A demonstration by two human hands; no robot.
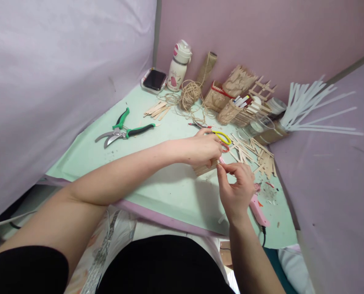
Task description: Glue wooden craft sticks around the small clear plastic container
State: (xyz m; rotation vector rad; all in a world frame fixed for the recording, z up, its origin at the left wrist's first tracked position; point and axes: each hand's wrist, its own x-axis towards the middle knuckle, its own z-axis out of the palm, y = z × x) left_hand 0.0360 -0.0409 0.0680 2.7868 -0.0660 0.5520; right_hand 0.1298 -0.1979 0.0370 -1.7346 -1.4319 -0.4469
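My left hand [205, 148] is closed over a small block of glued wooden sticks [204, 168] on the pale green table [169, 192]. Just to its right, my right hand [237, 188] pinches its fingertips together against that stick piece; what it pinches is too small to name. A pink glue gun [259, 211] lies on the table under and right of the right hand. Yellow-handled scissors [221, 136] lie just behind the left hand.
Green-handled pruning shears [123, 130] lie at the left. A loose pile of sticks [257, 155] is at the right. At the back stand a twine ball [189, 94], a bottle [178, 67], a phone [154, 79], stick-built holders [231, 102] and white strips [316, 110].
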